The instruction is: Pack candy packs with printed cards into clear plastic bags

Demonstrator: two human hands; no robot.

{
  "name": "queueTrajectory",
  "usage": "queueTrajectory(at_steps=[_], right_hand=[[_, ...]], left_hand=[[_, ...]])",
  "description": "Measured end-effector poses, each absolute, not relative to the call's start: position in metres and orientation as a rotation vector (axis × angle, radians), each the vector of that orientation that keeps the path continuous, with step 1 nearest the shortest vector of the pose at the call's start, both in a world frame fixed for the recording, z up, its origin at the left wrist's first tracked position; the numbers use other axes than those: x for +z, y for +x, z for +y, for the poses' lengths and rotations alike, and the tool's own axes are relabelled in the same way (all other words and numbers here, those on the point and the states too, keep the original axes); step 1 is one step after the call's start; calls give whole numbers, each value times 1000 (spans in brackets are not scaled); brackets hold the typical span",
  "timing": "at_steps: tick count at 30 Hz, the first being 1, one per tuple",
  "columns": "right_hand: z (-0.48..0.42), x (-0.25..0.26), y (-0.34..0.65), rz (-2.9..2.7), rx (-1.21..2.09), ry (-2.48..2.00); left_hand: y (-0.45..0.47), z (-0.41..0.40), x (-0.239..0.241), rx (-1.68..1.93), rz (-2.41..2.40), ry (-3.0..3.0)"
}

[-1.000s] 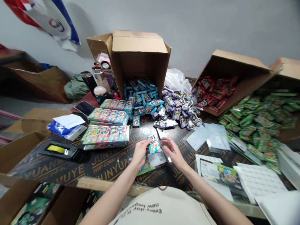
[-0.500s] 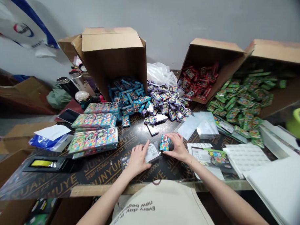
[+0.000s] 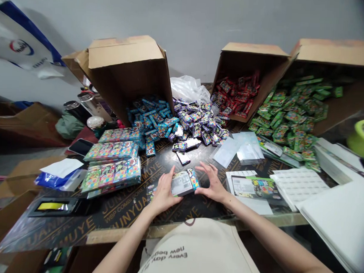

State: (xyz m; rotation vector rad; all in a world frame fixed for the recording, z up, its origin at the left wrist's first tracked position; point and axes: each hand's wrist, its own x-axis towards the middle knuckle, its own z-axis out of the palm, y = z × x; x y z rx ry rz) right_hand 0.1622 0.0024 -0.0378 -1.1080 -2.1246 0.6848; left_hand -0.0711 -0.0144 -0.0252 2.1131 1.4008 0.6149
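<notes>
A flat printed packet with a white label panel (image 3: 182,183) lies on the table in front of me. My left hand (image 3: 163,191) grips its left side, forefinger along the far edge and thumb along the near one. At the packet's right end sits a small blue patterned box (image 3: 193,179). My right hand (image 3: 213,183) is just right of this box, with fingers spread and the thumb tip close to its lower corner; whether it touches I cannot tell. Beyond the hands lies a small box with its white side up (image 3: 183,158).
Purple packs (image 3: 197,121) are heaped beyond my hands. Open cartons hold blue (image 3: 154,115), red (image 3: 238,94) and green packs (image 3: 290,112). Wrapped multicolour bundles (image 3: 111,176) are stacked left. Clear sleeves (image 3: 247,146), a printed card (image 3: 258,187) and white sheets (image 3: 293,184) lie right.
The blue box has moved left and down, against the label packet's right end. My right hand's fingers have spread away from it. The camera view has shifted slightly.
</notes>
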Motion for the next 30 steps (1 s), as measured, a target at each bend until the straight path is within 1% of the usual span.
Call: queueTrajectory(at_steps=[4, 8, 10, 12, 15, 17, 19, 20, 21, 23, 25, 26, 28, 30], right_hand=[[15, -38, 145, -2118, 745, -1041], [62, -43, 119, -1934, 448, -1446], [83, -45, 106, -2062, 356, -1548], [93, -46, 99, -2240, 328, -1547], [85, -51, 108, -2222, 387, -1628], [71, -56, 125, -2082, 589, -1679], [58, -60, 147, -1949, 905, -1669], [53, -62, 157, -1904, 1010, -1661], [49, -62, 166, -1881, 1031, -1666], [46, -61, 178, -1935, 842, -1666], [50, -60, 183, -2086, 590, -1568], [53, -59, 183, -2173, 535, -1491], [61, -60, 179, -2299, 566, -1340], [66, -60, 175, -2299, 669, -1213]], left_hand=[[-75, -13, -26, 612, 1442, 2095], [-77, -15, -34, 507, 1474, 2175], [-78, -16, -39, 403, 1469, 2229], [-79, -18, -43, 327, 1474, 2264], [-83, -21, -46, 303, 1511, 2274], [-86, -22, -46, 317, 1519, 2272], [-87, -22, -47, 341, 1512, 2271], [-86, -21, -47, 351, 1506, 2272], [-85, -19, -47, 360, 1501, 2274], [-82, -16, -47, 371, 1495, 2275], [-79, -12, -47, 379, 1486, 2272], [-78, -11, -46, 384, 1481, 2270], [-77, -11, -46, 394, 1464, 2267], [-78, -11, -45, 407, 1451, 2264]])
